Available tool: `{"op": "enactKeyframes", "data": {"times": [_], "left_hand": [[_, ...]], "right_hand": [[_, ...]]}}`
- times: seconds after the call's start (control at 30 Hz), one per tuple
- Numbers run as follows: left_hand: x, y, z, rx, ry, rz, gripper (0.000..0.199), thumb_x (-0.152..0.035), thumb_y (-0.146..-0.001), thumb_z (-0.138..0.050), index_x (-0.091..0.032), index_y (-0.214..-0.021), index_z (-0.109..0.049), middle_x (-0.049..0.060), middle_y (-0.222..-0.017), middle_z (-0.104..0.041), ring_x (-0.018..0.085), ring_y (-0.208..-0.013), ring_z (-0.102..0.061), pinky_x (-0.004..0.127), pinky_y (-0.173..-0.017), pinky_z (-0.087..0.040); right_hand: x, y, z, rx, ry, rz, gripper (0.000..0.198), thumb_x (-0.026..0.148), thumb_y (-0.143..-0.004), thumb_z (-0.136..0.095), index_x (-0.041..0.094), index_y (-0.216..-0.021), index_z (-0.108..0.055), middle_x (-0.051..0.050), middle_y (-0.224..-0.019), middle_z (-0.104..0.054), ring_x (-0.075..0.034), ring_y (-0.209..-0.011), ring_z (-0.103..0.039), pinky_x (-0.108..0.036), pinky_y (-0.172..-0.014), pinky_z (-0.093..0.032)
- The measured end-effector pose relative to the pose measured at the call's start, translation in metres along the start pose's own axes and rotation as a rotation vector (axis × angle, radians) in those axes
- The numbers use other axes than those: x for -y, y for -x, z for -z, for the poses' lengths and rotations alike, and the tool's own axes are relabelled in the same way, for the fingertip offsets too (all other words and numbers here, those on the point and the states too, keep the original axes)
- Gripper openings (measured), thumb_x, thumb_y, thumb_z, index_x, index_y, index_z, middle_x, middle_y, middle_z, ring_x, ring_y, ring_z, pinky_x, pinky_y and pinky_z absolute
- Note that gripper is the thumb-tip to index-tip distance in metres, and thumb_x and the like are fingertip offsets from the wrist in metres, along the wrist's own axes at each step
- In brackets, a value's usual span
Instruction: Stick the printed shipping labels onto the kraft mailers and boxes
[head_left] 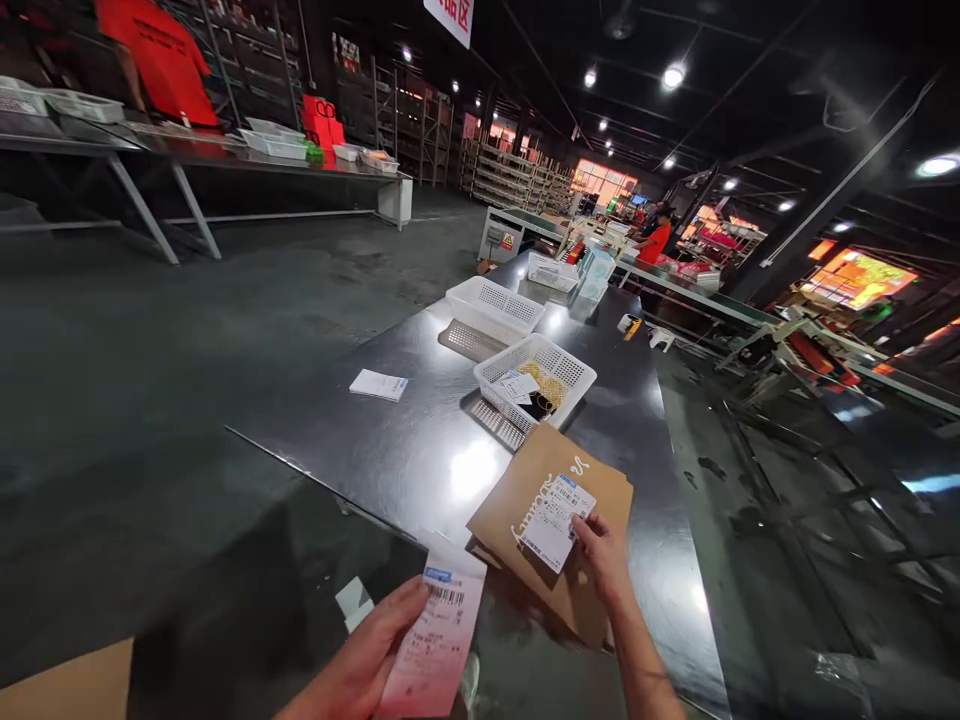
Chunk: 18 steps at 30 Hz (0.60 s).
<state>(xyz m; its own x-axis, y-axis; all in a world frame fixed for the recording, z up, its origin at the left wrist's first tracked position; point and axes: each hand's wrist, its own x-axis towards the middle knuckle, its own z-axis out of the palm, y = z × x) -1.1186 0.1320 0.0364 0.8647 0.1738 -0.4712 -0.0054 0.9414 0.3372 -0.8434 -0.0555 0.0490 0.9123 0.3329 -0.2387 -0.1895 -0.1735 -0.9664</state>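
My left hand holds a long white label backing strip with a barcode, low in the head view. My right hand presses its fingers on the edge of a white shipping label that lies on a brown paper mailer bag. The bag rests flat on the shiny steel table, near its front edge. Just beyond the bag stands a white plastic basket holding a yellow item, a dark item and a paper slip.
A second white basket and a third sit farther along the table. A small white booklet lies to the left. A cardboard piece shows at bottom left. People in red shirts work at other tables.
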Motion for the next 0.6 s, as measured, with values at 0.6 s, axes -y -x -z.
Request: {"op": "enactKeyframes", "data": {"times": [0.6], "left_hand": [[-0.014,-0.013,-0.024,-0.272,-0.138,-0.103,0.065,-0.040,-0.044,-0.108,-0.014,-0.095,-0.077,0.006,-0.086,-0.080,0.018,-0.073,-0.071,0.025,-0.067,-0.058]], "right_hand": [[-0.001,-0.003,0.000,-0.019,0.611,0.063,0.049,0.051,-0.073,-0.065,0.013,-0.102,-0.064,-0.018,-0.099,-0.073,-0.032,-0.087,-0.070,-0.041,-0.076,-0.052]]}}
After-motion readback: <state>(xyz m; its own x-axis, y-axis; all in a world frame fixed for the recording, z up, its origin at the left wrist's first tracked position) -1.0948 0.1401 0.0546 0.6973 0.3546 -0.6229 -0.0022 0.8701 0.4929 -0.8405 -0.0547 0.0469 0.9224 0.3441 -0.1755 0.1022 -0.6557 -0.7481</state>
